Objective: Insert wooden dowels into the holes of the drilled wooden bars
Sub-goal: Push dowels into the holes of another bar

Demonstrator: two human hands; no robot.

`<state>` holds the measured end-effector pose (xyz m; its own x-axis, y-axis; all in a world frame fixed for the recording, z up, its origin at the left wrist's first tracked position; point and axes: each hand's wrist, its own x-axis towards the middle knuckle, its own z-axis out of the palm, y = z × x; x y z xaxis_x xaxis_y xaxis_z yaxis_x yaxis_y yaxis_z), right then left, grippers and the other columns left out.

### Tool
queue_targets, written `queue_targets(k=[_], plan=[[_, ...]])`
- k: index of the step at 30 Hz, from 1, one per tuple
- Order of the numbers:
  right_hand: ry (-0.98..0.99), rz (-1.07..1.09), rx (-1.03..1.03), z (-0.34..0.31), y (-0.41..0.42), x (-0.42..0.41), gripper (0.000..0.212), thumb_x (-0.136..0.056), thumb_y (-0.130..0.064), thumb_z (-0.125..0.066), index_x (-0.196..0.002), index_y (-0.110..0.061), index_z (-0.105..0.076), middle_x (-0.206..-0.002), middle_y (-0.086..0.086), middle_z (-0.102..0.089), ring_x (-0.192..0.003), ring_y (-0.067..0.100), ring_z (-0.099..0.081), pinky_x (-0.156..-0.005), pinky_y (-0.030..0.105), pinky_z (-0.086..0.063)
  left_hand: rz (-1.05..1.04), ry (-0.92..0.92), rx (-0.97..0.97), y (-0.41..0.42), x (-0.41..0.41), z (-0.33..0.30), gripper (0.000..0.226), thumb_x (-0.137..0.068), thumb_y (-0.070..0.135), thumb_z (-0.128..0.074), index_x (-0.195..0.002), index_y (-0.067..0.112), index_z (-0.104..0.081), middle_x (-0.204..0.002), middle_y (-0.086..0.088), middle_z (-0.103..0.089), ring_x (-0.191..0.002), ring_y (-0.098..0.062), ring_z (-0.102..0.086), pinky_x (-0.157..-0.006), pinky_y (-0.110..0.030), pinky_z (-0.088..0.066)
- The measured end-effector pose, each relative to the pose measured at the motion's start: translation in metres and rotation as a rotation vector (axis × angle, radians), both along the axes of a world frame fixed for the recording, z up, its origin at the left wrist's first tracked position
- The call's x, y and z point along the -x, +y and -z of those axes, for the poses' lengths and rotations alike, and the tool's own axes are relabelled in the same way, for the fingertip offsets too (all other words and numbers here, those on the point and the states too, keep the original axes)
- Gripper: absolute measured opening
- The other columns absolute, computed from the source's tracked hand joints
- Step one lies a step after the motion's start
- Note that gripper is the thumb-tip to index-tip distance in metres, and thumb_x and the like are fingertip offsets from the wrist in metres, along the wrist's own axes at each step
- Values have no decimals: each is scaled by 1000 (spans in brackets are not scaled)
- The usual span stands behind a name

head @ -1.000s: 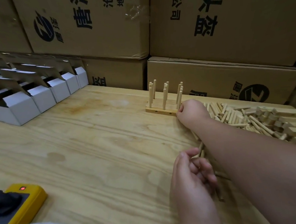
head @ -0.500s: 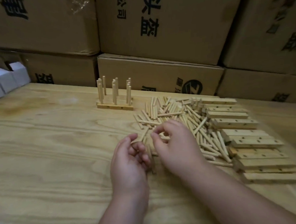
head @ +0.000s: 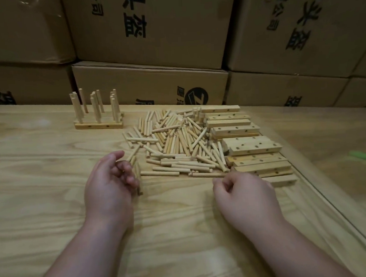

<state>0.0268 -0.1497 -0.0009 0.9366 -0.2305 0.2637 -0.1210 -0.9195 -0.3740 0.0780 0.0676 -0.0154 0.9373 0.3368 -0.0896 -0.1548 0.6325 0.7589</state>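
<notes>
step: between bars, I judge. One finished group of bars with dowels point(head: 97, 113) stands upright, well ahead of the left hand point(head: 108, 184); a fresh bar is not yet picked.
left hand: fingers curled round a small bunch of dowels point(head: 137, 168), held roughly upright with the low ends near the table point(head: 42, 177). How many it holds, can't tell.
right hand: point(head: 247, 195) loosely curled, nothing visible in it; fingertips just short of the nearest bar.
loose dowels: point(head: 178, 147) heap lies ahead, between the two hands, nearer the right.
undrilled-looking/drilled bars: point(head: 254, 147) stacked rows ahead-right of the right hand, holes facing up on several; the nearest bar point(head: 282, 180) is just beyond its knuckles.
next move: probably right hand takes a bar and brings it to bare table in front of both hands, holes up, then feeds from the left-hand bunch.
edges: table rim runs diagonally close to the right of the right hand; bars sit near it, so pull inward, not sideways.
open room: bare wood left of and under the left hand.
rear: cardboard boxes point(head: 151, 30) wall off the far side.
</notes>
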Motion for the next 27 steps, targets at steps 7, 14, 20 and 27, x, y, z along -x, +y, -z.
queue_targets(k=[7,14,20,27], plan=[[53,-281,9,4,28,11,44,-91,-56,-45,-63,-23,-50,-64,-11,-55,-69,7,-50,-103,38,-36,18,-20,-5,1,-1,2,19,-102,20,-43,-89,21,-58,-58,4,-48,-51,-12,-37,-48,-24,-32],[-64,-498,-86,2,35,11,25,-91,-48,-49,-89,-31,-67,-87,-18,-59,-89,5,-54,-92,37,-45,-6,-29,-14,2,-2,4,17,-101,20,-44,-91,20,-58,-60,2,-48,-49,-12,-38,-51,-27,-31],[-5,-342,21,2,0,3,14,-91,-41,-59,-105,-40,-65,-99,-28,-54,-100,1,-42,-95,26,-43,-10,-28,-23,3,-2,5,17,-101,21,-47,-91,19,-60,-60,2,-50,-51,-12,-40,-54,-30,-30],[19,-346,-52,-2,-1,-4,10,-92,-34,-64,-95,-43,-66,-85,-33,-57,-96,-8,-46,-82,20,-46,26,-69,-154,-1,3,6,21,-101,18,-46,-89,19,-64,-62,1,-55,-52,-13,-44,-52,-28,-34]])
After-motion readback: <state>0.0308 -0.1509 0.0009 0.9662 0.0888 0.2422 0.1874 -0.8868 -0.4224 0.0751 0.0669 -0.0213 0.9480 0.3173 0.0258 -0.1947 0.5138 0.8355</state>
